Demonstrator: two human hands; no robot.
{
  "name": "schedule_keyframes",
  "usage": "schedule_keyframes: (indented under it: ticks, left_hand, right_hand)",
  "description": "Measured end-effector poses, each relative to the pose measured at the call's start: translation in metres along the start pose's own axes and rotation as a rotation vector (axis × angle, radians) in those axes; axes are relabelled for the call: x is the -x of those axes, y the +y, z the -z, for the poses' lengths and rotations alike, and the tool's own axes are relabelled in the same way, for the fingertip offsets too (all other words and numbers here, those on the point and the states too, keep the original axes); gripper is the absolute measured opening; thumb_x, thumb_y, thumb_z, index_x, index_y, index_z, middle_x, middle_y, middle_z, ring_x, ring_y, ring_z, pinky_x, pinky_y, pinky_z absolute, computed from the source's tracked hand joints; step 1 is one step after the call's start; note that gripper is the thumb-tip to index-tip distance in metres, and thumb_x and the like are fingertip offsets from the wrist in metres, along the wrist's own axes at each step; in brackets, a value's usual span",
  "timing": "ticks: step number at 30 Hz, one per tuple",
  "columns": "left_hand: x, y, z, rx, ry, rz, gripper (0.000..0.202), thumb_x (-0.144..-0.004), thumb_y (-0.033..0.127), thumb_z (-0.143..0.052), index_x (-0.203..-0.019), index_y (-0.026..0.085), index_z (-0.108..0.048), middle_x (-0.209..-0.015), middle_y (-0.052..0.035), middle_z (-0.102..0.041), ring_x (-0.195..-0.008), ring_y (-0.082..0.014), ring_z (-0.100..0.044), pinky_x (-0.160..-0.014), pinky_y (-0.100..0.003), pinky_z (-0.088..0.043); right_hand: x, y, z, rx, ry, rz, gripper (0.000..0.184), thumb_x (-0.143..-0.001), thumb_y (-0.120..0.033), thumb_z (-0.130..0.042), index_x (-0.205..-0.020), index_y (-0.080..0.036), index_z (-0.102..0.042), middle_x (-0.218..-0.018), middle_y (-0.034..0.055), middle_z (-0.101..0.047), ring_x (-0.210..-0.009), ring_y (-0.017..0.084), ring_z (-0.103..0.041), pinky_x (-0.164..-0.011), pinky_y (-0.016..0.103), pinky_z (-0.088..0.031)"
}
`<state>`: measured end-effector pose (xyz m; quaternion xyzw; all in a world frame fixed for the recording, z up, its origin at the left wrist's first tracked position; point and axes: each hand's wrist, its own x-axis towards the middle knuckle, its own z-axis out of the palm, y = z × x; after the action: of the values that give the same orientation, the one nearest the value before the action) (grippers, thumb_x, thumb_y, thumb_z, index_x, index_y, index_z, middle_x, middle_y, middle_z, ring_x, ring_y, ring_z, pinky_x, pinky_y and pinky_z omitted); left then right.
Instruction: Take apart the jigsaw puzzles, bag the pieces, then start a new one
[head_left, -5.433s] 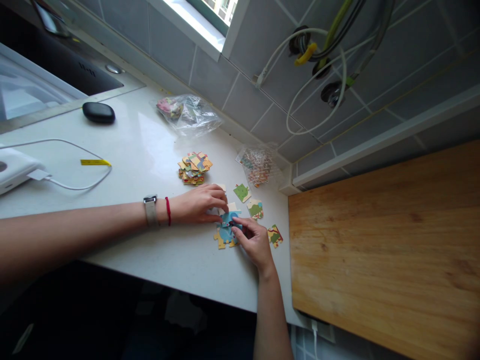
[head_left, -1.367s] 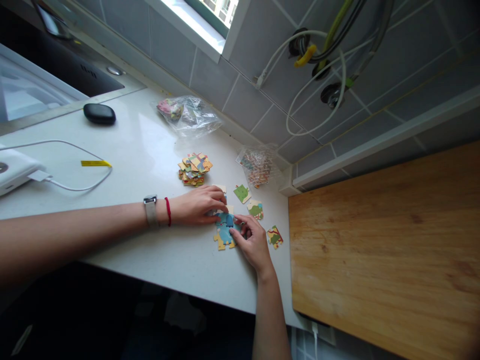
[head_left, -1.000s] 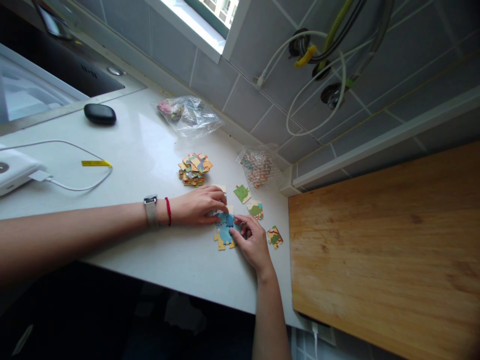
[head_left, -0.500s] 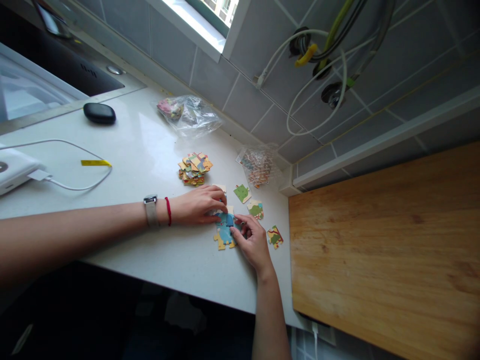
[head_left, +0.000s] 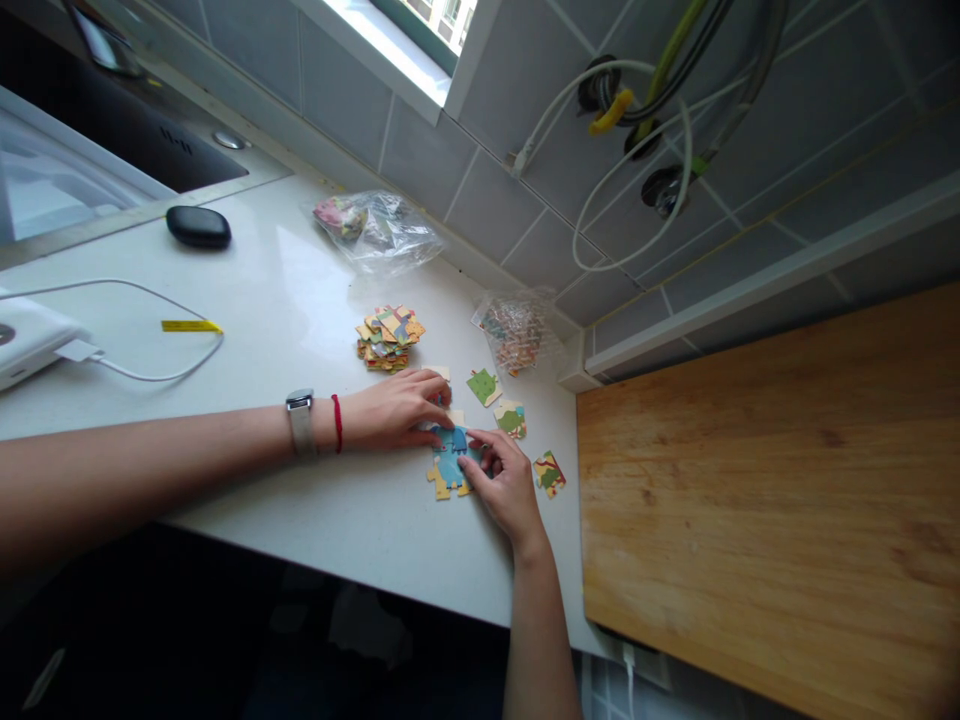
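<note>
1. Wooden board (head_left: 765, 480): fills the right half of the frame and is bare. We leave it out of the work.
2. White counter (head_left: 300, 300): centre and left of the frame, and bears everything below.
3. Left hand (head_left: 394, 410): centre of the frame, watch and red cord at the wrist. It lies flat and spread, fingertips pressing on the upper left edge of the joined pieces. It grips nothing.
4. Right hand (head_left: 510, 485): just right of centre, fingers curled narrow against the right edge of the joined pieces. We cannot tell whether a piece sits under them.
5. Two clear bags of pieces (head_left: 375, 228) (head_left: 516, 328): upper centre, well apart from the hands.
6. Stack of pieces (head_left: 388, 337): just above the left hand, untouched.
7. Joined pieces (head_left: 450, 462): a blue and yellow cluster at frame centre, between the two hands and touched by both.
8. Three loose pieces (head_left: 484, 385) (head_left: 511, 418) (head_left: 550, 472): right of the cluster, lying flat.

Handling note, our judgement: we keep the left fingertips firm so the cluster cannot slide. We line up tab and socket before pressing, and press straight down, not sideways, or the seated joints may spring apart.
</note>
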<state>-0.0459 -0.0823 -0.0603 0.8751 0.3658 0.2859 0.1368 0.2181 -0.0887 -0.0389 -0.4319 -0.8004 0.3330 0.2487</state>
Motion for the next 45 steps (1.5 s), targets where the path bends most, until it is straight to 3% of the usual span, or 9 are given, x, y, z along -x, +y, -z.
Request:
schedule_keyframes:
  ticks: [8,16,22,28,35,38,42,45]
  left_hand:
    - [0.000,0.001,0.002,-0.001,0.017,-0.005,0.021,-0.096,0.042,-0.071,-0.108,0.026,-0.079,-0.116,-0.0107,-0.066,-0.110,-0.0280,-0.058,-0.096,-0.042,-0.048]
    - [0.000,0.002,0.003,-0.004,0.014,-0.015,0.020,-0.097,0.041,-0.069,-0.108,0.026,-0.078,-0.116,-0.0097,-0.068,-0.112,-0.0277,-0.058,-0.098,-0.042,-0.048]
    - [-0.001,0.000,0.002,0.072,0.084,0.005,0.019,-0.102,0.032,-0.061,-0.111,0.023,-0.075,-0.111,-0.0097,-0.070,-0.112,-0.0256,-0.061,-0.097,-0.040,-0.050]
    - [-0.002,-0.005,0.003,-0.030,0.128,0.089,0.020,-0.100,0.028,-0.061,-0.115,0.022,-0.072,-0.113,-0.0095,-0.070,-0.112,-0.0261,-0.061,-0.098,-0.042,-0.051]
    - [0.003,-0.013,-0.005,-0.038,0.198,0.181,0.035,-0.098,0.020,-0.055,-0.131,0.016,-0.063,-0.139,-0.0178,-0.060,-0.132,-0.0304,-0.055,-0.110,-0.050,-0.049]
    - [0.003,-0.015,-0.008,-0.025,0.183,0.173,0.040,-0.099,0.019,-0.051,-0.138,0.014,-0.057,-0.146,-0.0193,-0.056,-0.137,-0.0305,-0.053,-0.113,-0.051,-0.047]
    - [0.003,-0.016,-0.010,0.006,0.201,0.149,0.051,-0.096,0.008,-0.046,-0.146,0.014,-0.052,-0.147,-0.0189,-0.056,-0.137,-0.0287,-0.053,-0.114,-0.050,-0.048]
    - [0.002,-0.016,-0.009,0.030,0.214,0.135,0.060,-0.090,0.003,-0.047,-0.149,0.017,-0.049,-0.147,-0.0166,-0.056,-0.137,-0.0267,-0.054,-0.114,-0.048,-0.047]
  right_hand:
    - [0.000,0.001,-0.001,-0.005,0.006,-0.003,0.031,-0.089,-0.023,-0.074,-0.120,-0.027,-0.074,-0.099,0.0021,-0.067,-0.072,0.015,-0.056,-0.073,0.030,-0.051]
    - [0.000,-0.001,-0.001,-0.011,-0.007,-0.016,0.012,-0.092,-0.028,-0.071,-0.099,-0.025,-0.081,-0.103,0.0041,-0.066,-0.074,0.015,-0.059,-0.071,0.029,-0.052]
    - [0.001,-0.001,-0.001,0.031,0.008,0.002,0.014,-0.092,-0.027,-0.073,-0.105,-0.025,-0.078,-0.099,0.0029,-0.066,-0.072,0.015,-0.058,-0.073,0.029,-0.052]
    - [0.001,0.001,-0.002,0.039,0.041,-0.013,0.017,-0.090,-0.027,-0.076,-0.107,-0.024,-0.078,-0.100,0.0030,-0.067,-0.069,0.014,-0.057,-0.069,0.028,-0.051]
    - [0.007,-0.002,-0.008,0.012,0.105,-0.049,0.017,-0.089,-0.030,-0.076,-0.104,-0.023,-0.078,-0.100,0.0038,-0.069,-0.064,0.012,-0.057,-0.066,0.028,-0.052]
    - [0.014,-0.001,-0.013,-0.065,0.249,-0.038,0.016,-0.092,-0.036,-0.072,-0.095,-0.021,-0.077,-0.091,0.0046,-0.069,-0.067,0.015,-0.061,-0.060,0.028,-0.052]
    - [0.019,0.006,-0.013,-0.169,0.666,-0.105,0.031,-0.094,-0.049,-0.066,-0.095,-0.018,-0.069,-0.073,0.0012,-0.064,-0.051,0.013,-0.056,-0.049,0.026,-0.047]
    - [0.016,0.012,-0.011,-0.146,0.762,-0.149,0.037,-0.092,-0.054,-0.066,-0.095,-0.017,-0.066,-0.069,0.0004,-0.064,-0.048,0.012,-0.054,-0.048,0.026,-0.047]
